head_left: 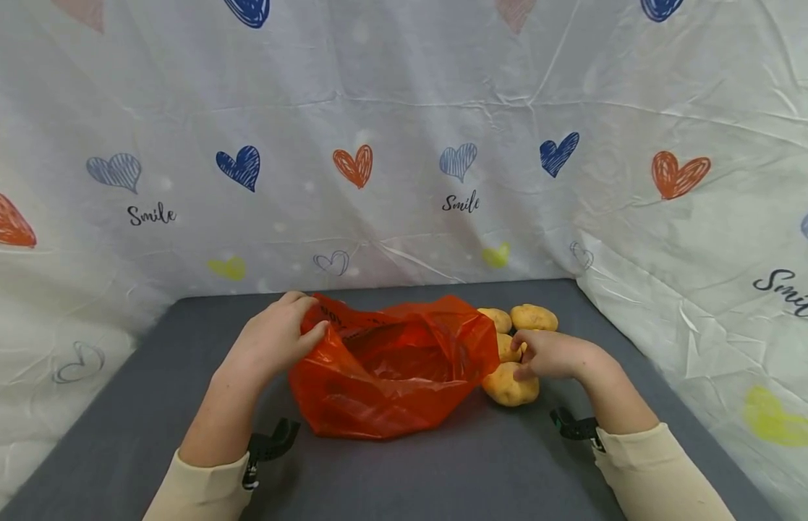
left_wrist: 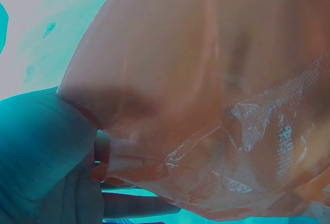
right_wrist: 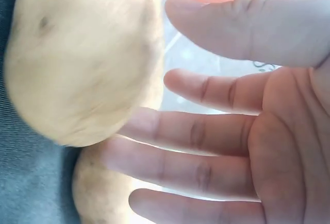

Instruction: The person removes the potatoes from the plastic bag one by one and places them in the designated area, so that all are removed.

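Note:
A red plastic bag (head_left: 384,405) sits on the table with its mouth gaping upward. At the bag's left rim, my left hand (head_left: 273,340) pinches the plastic between thumb and fingers. The left wrist view has the bag's film (left_wrist: 180,80) filling most of it, beside the hand (left_wrist: 46,157). Several yellow potatoes lie right of the bag, with the front potato (head_left: 511,385) close to its side. My right hand (head_left: 553,354) hovers over these potatoes. In the right wrist view its fingers are extended and spread, next to a large potato (right_wrist: 85,59), and nothing is gripped.
The dark grey table (head_left: 443,477) runs back to a white curtain (head_left: 404,87) printed with hearts and the word Smile. This curtain also hangs along both sides. A back potato (head_left: 534,317) lies near the table's far right.

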A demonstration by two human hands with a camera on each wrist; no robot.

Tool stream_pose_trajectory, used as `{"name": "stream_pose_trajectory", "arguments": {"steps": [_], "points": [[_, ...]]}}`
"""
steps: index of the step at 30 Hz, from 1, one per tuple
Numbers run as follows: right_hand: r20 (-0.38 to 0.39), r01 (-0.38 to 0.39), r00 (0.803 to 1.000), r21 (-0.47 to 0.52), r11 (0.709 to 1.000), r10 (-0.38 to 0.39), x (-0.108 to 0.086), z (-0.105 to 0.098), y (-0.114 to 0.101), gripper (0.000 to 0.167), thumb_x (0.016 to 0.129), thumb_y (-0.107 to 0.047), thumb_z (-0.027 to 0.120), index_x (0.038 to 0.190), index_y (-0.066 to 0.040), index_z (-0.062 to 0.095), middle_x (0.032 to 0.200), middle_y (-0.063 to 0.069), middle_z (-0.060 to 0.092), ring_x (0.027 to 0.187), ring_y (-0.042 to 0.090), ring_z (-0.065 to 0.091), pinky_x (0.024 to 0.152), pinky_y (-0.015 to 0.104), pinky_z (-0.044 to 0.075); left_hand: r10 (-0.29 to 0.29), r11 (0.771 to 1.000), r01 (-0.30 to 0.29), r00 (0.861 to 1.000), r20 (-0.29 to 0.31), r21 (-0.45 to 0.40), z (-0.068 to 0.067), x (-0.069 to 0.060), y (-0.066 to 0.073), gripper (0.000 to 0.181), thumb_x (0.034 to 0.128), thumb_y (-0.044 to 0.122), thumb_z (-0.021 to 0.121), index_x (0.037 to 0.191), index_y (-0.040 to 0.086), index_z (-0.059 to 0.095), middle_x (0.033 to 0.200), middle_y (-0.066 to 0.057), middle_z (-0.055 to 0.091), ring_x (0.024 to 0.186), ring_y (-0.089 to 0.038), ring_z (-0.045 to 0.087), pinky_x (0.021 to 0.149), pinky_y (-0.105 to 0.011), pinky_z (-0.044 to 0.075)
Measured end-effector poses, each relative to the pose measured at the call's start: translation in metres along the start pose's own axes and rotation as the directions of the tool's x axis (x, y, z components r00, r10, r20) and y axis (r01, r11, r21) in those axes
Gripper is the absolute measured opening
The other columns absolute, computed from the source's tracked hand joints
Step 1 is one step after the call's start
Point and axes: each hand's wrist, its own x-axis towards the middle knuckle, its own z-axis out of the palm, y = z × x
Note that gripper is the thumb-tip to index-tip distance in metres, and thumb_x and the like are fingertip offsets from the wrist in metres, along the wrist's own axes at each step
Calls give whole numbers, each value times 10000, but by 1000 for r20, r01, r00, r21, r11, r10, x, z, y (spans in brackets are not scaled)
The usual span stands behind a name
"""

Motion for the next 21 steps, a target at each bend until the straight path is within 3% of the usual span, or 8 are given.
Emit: {"name": "stream_pose_trajectory", "arguments": {"steps": [5,9,16,21], "points": [[-79,40,996,-80,996,-46,-11,-4,-9,426,928,-241,763,1225,9,586,962,47,663,836,192,610,728,373,504,5,1000,-5,1000,3,7,-5,-2,-2,458,1006,284,627,1340,-30,613,1373,-244,551,1193,-417,584,961,-611,498],[-212,98,968,-174,980,-134,-26,-13,-20,398,952,-301,733,1231,-42,616,1031,45,685,884,196,644,760,398,526,5,1000,-5,1000,-5,4,-7,-4,-2,482,1010,285,623,1367,-36,593,1392,-249,539,1224,-427,567,979,-616,483],[-388,212,870,-263,941,-304,-52,-19,-52,331,982,-281,712,1259,-107,659,1100,19,686,946,185,668,785,421,562,15,999,-16,999,-29,-31,-8,-6,4,516,1017,289,616,1416,-32,560,1419,-246,526,1258,-425,552,1012,-613,464],[-445,361,777,-265,894,-445,-40,1,-101,286,973,-189,721,1238,-90,677,1133,26,681,995,201,663,851,427,564,3,1000,-4,999,-54,-23,-12,-9,5,486,1016,274,616,1407,-12,583,1396,-228,564,1234,-413,579,990,-612,480]]}}
